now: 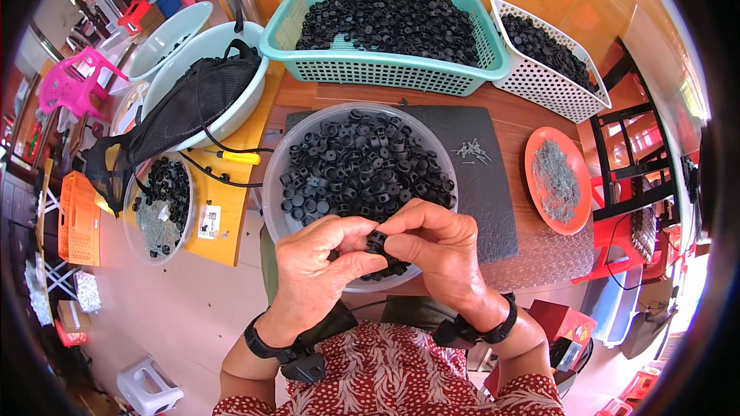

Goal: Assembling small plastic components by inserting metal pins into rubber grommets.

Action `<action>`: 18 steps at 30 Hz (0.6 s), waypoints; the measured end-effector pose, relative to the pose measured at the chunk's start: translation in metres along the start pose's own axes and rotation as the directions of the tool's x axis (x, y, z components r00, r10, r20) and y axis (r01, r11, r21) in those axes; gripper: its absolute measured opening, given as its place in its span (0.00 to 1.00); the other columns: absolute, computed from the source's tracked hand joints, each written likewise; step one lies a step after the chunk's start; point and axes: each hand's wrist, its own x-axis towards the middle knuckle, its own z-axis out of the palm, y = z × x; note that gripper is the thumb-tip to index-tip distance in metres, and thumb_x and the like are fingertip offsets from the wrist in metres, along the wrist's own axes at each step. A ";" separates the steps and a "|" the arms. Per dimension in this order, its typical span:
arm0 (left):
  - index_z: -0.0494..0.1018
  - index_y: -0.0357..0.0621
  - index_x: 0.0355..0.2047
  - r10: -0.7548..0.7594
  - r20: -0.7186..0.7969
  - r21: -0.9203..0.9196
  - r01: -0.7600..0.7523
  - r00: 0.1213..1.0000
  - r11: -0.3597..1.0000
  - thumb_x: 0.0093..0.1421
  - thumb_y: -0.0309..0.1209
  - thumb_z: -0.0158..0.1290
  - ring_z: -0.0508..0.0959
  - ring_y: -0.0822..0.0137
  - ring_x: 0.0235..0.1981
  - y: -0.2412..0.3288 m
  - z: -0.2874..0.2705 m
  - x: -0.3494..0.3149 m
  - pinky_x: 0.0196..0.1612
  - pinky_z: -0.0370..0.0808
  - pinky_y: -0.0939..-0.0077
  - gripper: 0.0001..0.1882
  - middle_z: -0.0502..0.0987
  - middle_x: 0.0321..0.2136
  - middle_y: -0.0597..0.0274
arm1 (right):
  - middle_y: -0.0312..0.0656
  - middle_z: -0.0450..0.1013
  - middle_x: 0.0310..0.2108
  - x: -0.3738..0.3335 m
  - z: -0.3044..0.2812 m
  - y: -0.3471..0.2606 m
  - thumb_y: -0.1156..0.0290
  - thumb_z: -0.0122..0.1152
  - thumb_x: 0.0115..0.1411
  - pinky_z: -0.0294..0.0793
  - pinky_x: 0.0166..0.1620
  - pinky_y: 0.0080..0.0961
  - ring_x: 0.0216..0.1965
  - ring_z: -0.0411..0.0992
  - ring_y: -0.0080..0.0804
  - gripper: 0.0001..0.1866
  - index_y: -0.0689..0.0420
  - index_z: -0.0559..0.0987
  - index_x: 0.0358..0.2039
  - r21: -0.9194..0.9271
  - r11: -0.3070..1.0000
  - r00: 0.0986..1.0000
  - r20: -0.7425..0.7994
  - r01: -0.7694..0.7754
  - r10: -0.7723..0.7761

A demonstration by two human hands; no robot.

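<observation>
Over the near side of a clear plastic bowl [271,192], my left hand [314,263] and my right hand [438,253] meet. Between their thumbs and forefingers sits one small black plastic part [375,242], ring-like in shape and partly covered by the fingertips. Both hands pinch it. Any tiny piece pressed into it is too small to make out. Black plastic parts [362,158] of a like kind fill the bowl beneath. Right of the bowl, several loose metal pins [472,152] lie on a dark mat [493,212].
An orange plate [582,208] of metal pins stands at right. Behind are a green basket [385,69] and a white basket [547,100], both with black parts. At left are a light-green basin [250,104] with a black mesh bag [200,100], a yellow-handled screwdriver [237,157] and another clear tub [135,235].
</observation>
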 end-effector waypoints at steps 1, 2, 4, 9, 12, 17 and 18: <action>0.75 0.35 0.37 -0.017 0.006 -0.010 0.017 1.000 1.000 0.44 0.19 0.63 0.74 0.76 0.27 0.001 0.000 0.000 0.30 0.72 0.82 0.17 0.75 0.25 0.63 | 0.34 0.72 0.30 0.000 -0.001 0.000 0.87 0.58 0.51 0.68 0.39 0.14 0.33 0.68 0.17 0.09 0.62 0.79 0.33 -0.014 1.000 1.000 0.004 0.008 -0.007; 0.75 0.35 0.37 -0.041 0.013 -0.044 0.042 0.999 0.998 0.45 0.19 0.63 0.75 0.76 0.27 0.003 0.001 0.001 0.30 0.73 0.82 0.17 0.76 0.25 0.63 | 0.34 0.72 0.30 0.000 -0.001 0.000 0.87 0.58 0.51 0.68 0.39 0.14 0.33 0.68 0.17 0.09 0.62 0.79 0.33 -0.014 1.000 1.000 0.004 0.013 -0.013; 0.75 0.35 0.36 -0.091 0.028 -0.110 0.094 0.995 0.990 0.45 0.18 0.62 0.76 0.76 0.27 0.004 0.002 0.002 0.31 0.74 0.82 0.15 0.77 0.25 0.62 | 0.34 0.72 0.29 0.000 -0.002 0.000 0.87 0.58 0.51 0.68 0.39 0.14 0.32 0.68 0.17 0.09 0.63 0.79 0.32 -0.013 1.000 1.000 0.005 0.023 -0.023; 0.74 0.35 0.32 -0.107 0.109 -0.141 0.122 0.988 0.982 0.46 0.18 0.62 0.77 0.77 0.27 -0.003 -0.003 0.006 0.30 0.74 0.83 0.12 0.78 0.25 0.62 | 0.34 0.74 0.29 0.000 -0.001 -0.005 0.88 0.57 0.51 0.69 0.39 0.15 0.32 0.69 0.16 0.08 0.63 0.79 0.31 0.020 0.999 1.000 0.004 -0.031 0.031; 0.74 0.35 0.31 -0.128 0.133 -0.157 0.148 0.983 0.976 0.46 0.19 0.62 0.76 0.78 0.27 -0.003 -0.003 0.008 0.30 0.73 0.84 0.11 0.78 0.25 0.63 | 0.33 0.74 0.28 0.000 -0.001 -0.005 0.87 0.58 0.51 0.70 0.38 0.15 0.32 0.69 0.15 0.08 0.62 0.78 0.31 0.026 0.999 0.999 -0.007 -0.047 0.047; 0.73 0.36 0.30 -0.101 0.125 -0.158 0.120 0.987 0.980 0.47 0.22 0.63 0.77 0.78 0.26 -0.003 -0.002 0.009 0.30 0.74 0.84 0.11 0.78 0.25 0.63 | 0.33 0.74 0.28 0.000 0.000 -0.005 0.87 0.58 0.51 0.70 0.38 0.14 0.32 0.69 0.15 0.07 0.62 0.78 0.30 -0.005 0.999 0.999 -0.022 -0.033 0.032; 0.72 0.36 0.30 -0.085 0.119 -0.146 0.102 0.989 0.984 0.47 0.22 0.63 0.77 0.78 0.26 -0.001 0.000 0.009 0.30 0.74 0.83 0.11 0.78 0.25 0.63 | 0.33 0.74 0.28 0.000 0.001 -0.006 0.87 0.58 0.51 0.70 0.37 0.14 0.32 0.69 0.15 0.07 0.62 0.78 0.30 -0.018 0.999 0.999 -0.025 -0.029 0.028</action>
